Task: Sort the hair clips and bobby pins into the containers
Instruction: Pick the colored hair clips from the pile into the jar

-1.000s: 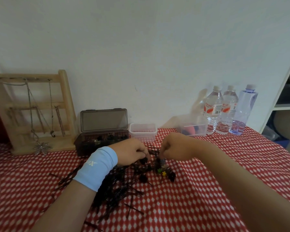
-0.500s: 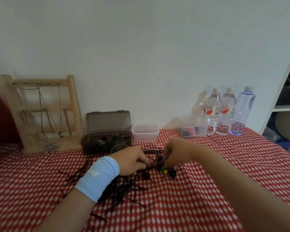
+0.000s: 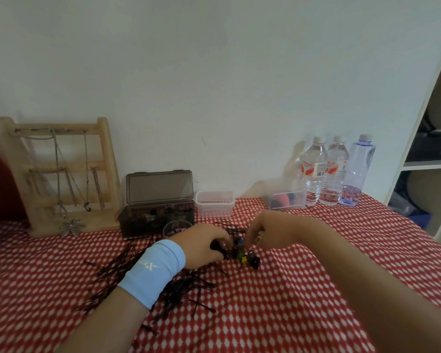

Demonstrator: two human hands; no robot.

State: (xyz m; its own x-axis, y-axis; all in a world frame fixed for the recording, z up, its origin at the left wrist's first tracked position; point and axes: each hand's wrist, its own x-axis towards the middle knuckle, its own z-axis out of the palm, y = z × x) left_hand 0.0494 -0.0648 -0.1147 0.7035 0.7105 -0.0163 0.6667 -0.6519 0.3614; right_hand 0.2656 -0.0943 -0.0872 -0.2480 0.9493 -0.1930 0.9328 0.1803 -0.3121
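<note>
1. The counter (image 3: 290,317) has a red spotty cloth. The job looks far from done.
2. A big heap of black bobby pins (image 3: 186,286) lies loose at 7 o'clock from the hands, not sorted yet.
3. The dark box (image 3: 158,215) stands open at 11 o'clock, with some bits inside.
4. The left hand (image 3: 204,244) curls its fingers round a dark thing (image 3: 215,247), maybe a clip. The right hand (image 3: 273,230) bends its fingers down. I cannot tell if it holds anything.
5. The clear tub (image 3: 215,203) at 12 o'clock looks almost empty.
6. The little hair clips (image 3: 247,258) sit between the hands.
</note>
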